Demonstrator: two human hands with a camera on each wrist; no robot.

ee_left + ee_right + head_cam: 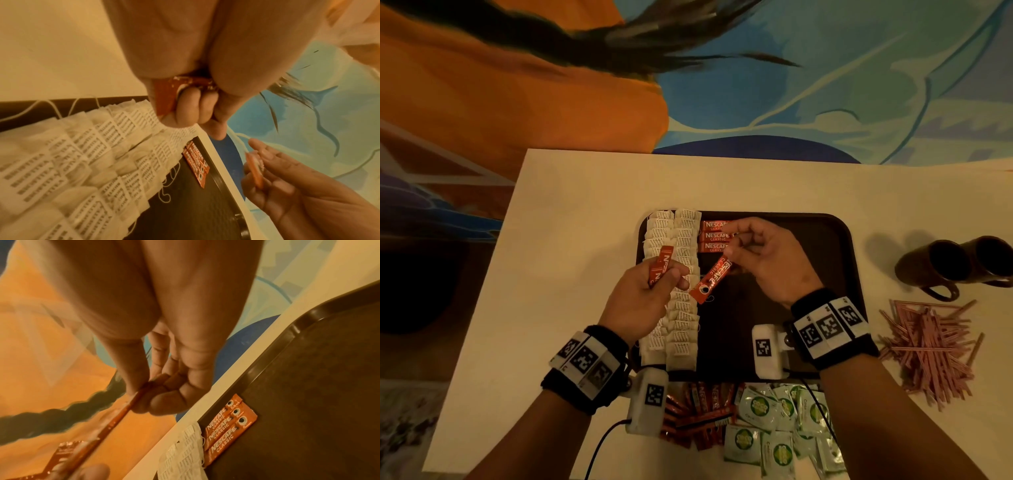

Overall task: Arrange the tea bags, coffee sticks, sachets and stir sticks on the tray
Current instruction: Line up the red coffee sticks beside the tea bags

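Right hand (763, 253) fingers pinch coffee stick (711, 281); left hand (643, 294) grips another.

Sachets (780, 425) cut off, perhaps hiding more.

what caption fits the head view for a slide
Each hand, left and right, holds a coffee stick above a tray lined with tea bags.

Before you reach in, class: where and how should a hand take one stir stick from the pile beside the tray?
Pinch a stir stick by the free end that juts out at the pile's right edge, coming from the right. The sticks are thin and lie crisscrossed, so middles are pinned; that protruding end looks clear.
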